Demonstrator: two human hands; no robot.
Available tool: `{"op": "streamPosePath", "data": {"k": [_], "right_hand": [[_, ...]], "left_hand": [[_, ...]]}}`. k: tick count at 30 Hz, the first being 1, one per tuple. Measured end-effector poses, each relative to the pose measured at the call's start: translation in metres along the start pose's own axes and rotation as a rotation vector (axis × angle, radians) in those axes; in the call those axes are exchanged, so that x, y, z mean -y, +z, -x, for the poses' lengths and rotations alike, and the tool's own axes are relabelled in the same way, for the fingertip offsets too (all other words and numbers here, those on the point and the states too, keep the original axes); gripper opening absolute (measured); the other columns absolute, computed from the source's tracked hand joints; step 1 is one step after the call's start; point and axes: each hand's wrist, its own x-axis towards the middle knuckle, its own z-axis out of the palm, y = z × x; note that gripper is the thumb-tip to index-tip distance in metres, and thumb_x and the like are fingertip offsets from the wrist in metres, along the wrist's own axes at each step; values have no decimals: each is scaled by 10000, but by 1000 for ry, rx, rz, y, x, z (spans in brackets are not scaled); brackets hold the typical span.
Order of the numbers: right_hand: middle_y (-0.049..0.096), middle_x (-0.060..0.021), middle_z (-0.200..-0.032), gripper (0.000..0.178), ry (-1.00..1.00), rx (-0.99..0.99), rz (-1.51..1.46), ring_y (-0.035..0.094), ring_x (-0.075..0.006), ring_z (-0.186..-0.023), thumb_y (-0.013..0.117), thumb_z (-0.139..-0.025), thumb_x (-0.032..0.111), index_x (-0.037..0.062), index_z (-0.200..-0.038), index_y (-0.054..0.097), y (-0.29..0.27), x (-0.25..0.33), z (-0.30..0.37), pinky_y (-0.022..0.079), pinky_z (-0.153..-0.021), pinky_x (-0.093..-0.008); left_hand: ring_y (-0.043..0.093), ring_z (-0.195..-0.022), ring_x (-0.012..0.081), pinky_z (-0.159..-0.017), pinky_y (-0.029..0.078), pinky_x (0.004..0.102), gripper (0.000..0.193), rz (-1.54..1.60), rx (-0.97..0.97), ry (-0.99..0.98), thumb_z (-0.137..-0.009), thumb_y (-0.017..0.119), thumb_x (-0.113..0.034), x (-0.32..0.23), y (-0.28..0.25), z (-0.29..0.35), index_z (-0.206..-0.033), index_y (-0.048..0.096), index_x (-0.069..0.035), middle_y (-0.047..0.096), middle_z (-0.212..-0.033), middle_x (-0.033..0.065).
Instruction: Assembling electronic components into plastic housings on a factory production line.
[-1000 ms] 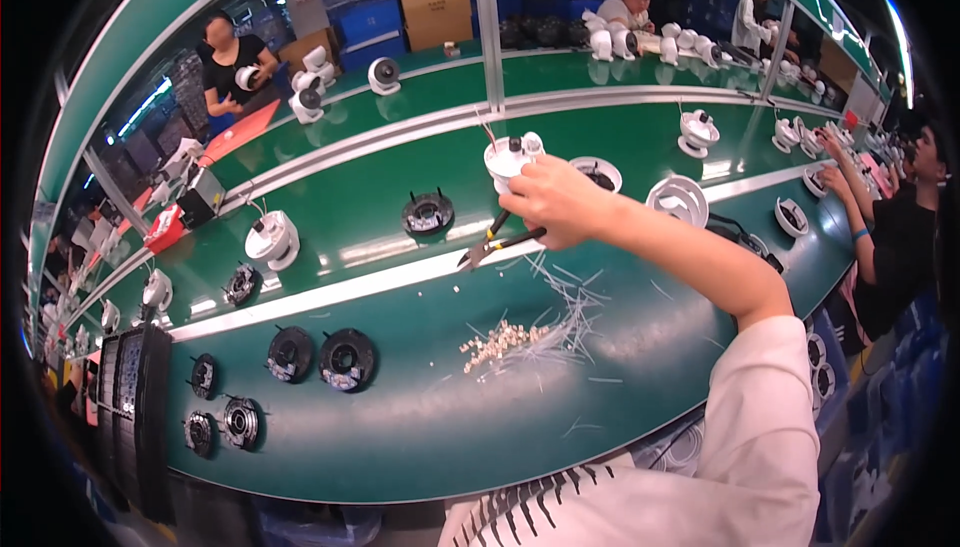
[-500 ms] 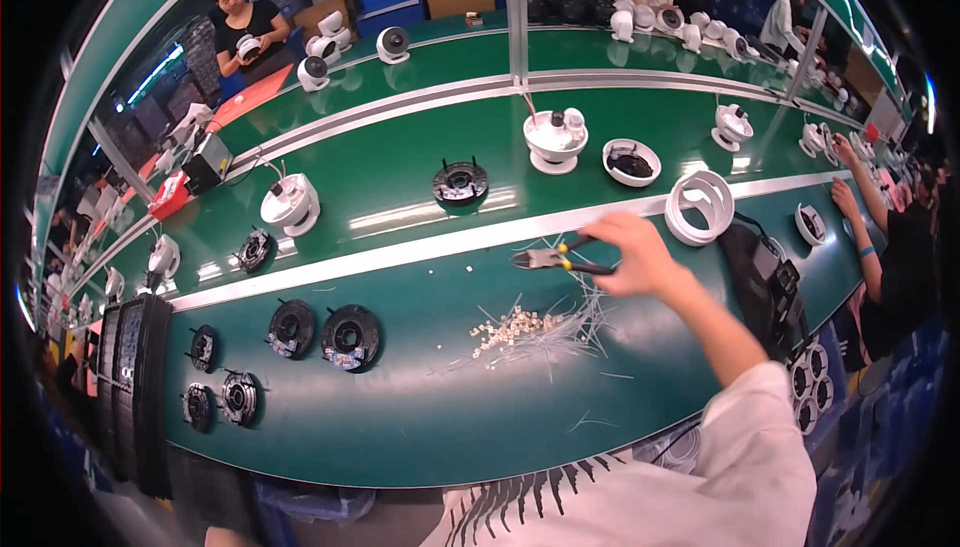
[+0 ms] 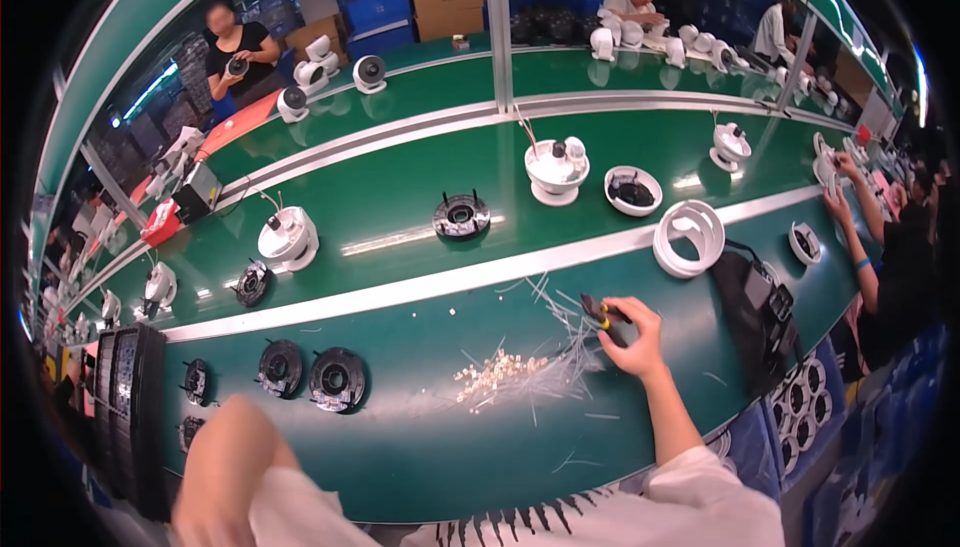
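Note:
My right hand [image 3: 638, 343] grips diagonal cutters [image 3: 594, 308] with black and yellow handles, at the right side of the green bench. Just left of the jaws lies a tangle of clear plastic strips [image 3: 568, 359]. A heap of small cream-coloured pieces [image 3: 497, 379] adjoins it. At the lower left my left hand [image 3: 208, 512] is bent downward and smeared by motion, so its fingers cannot be made out. Beyond it sit black ring-shaped camera parts with circuit pieces, the largest a black disc [image 3: 338, 380].
A white ring housing [image 3: 689, 238] stands right of the cutters beside a black bag [image 3: 745, 312]. A black rack [image 3: 130, 397] is at the left edge. White domed housings [image 3: 557, 169] line the far belt. A co-worker's hands [image 3: 838, 182] work at the far right.
My right hand has drawn the cutters nearer and to the right, past the strips. My left arm has risen into view at the lower left. The whole view has shifted slightly.

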Motion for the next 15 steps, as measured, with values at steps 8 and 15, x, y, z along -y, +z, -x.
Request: {"op": "streamPosePath", "data": {"k": [8, 15], "right_hand": [[581, -140, -839, 436, -92, -53, 251, 572, -265, -752, 625, -491, 26, 0, -924, 579, -4, -10, -2, 469, -659, -309], [557, -158, -888, 473, -49, 28, 362, 534, -323, -830, 625, -489, 40, 6, -957, 571, -3, -27, 12, 432, -752, -375]], "left_hand": [[536, -956, 263, -795, 454, 391, 388, -1392, -635, -756, -609, 685, -220, 265, -160, 60, -954, 576, -80, 566, -991, 103], [569, -880, 292, -717, 475, 391, 229, -1179, -774, -894, -689, 659, -210, 367, -147, 80, -866, 609, -74, 590, -914, 112]]}}
